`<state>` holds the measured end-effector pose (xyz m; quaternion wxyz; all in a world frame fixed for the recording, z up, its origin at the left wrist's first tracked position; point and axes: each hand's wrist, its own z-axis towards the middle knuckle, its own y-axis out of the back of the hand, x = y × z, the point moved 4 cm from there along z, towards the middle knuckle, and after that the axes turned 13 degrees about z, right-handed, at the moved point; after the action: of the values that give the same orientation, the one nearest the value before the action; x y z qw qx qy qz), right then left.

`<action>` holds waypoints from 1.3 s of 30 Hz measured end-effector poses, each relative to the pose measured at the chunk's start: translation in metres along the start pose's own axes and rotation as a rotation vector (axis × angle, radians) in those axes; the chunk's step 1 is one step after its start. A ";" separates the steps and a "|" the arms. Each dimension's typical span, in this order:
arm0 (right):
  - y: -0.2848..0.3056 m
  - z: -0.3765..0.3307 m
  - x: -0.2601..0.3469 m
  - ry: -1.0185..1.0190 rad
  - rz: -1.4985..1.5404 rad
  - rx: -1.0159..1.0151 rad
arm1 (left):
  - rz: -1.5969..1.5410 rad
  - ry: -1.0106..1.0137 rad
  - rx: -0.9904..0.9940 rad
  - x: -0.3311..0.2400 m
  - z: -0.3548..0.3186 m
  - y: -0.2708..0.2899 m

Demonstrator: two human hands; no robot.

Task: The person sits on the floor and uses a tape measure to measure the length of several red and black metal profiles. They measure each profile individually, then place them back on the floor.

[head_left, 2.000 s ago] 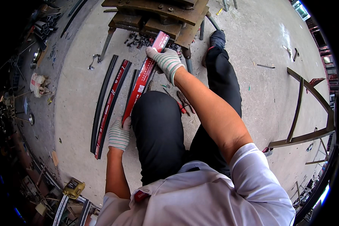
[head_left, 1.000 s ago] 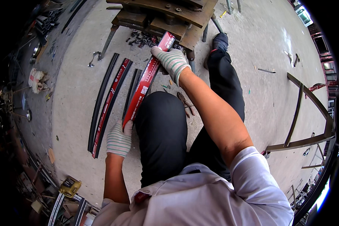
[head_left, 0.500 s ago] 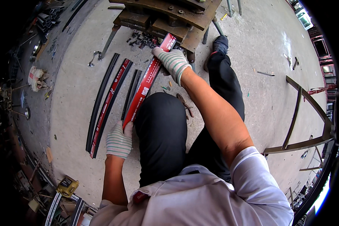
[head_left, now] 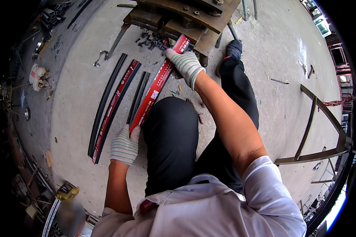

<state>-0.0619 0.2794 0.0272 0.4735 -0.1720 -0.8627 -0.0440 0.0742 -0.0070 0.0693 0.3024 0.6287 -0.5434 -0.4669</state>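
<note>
A long metal profile strip (head_left: 157,85) with a red printed film slants across the middle, over the floor beside my bent knee. My left hand (head_left: 124,147), in a striped knit glove, is closed on its lower end. Near the upper end, my right hand (head_left: 186,66), gloved the same way, is wrapped round the strip, close to the machine. To the left on the floor lie a long black strip (head_left: 108,100), a red-faced black strip (head_left: 116,106) and shorter dark strips (head_left: 137,96), partly hidden behind the held piece.
A heavy rusty machine on legs (head_left: 186,23) stands ahead, with dark scraps (head_left: 152,39) beneath it. Pliers (head_left: 197,112) lie partly behind my knee. A bent metal frame (head_left: 314,122) rests at right. A yellow tape measure (head_left: 67,191) and a blurred person (head_left: 70,217) appear at lower left.
The machine and the held strip's upper end sit slightly farther right in the picture. A blurred person has come into view at the lower left. Both hands keep their hold.
</note>
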 end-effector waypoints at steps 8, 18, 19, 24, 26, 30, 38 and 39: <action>-0.003 0.003 -0.002 0.015 -0.034 -0.027 | 0.014 0.006 0.017 0.007 0.008 0.004; -0.003 -0.002 0.005 -0.009 -0.068 -0.026 | -0.033 0.009 0.097 0.013 0.013 -0.001; -0.002 0.001 0.003 -0.004 -0.090 -0.032 | -0.042 -0.002 0.087 0.014 0.013 -0.003; -0.002 0.007 -0.001 -0.025 -0.126 -0.044 | -0.028 -0.020 0.059 0.011 0.012 -0.001; -0.003 0.005 0.001 -0.019 -0.102 -0.036 | -0.018 -0.012 0.032 0.013 0.010 -0.003; -0.004 0.000 0.004 -0.014 -0.069 -0.008 | 0.009 0.011 0.035 0.020 0.015 -0.004; -0.002 0.007 -0.001 -0.037 -0.041 0.021 | 0.059 0.014 0.046 0.010 0.009 0.004; -0.002 0.006 -0.001 -0.039 -0.050 0.018 | 0.049 -0.007 0.018 0.011 0.009 0.003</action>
<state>-0.0666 0.2788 0.0234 0.4567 -0.1467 -0.8763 -0.0447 0.0642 -0.0173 0.0656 0.3060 0.6164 -0.5639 -0.4565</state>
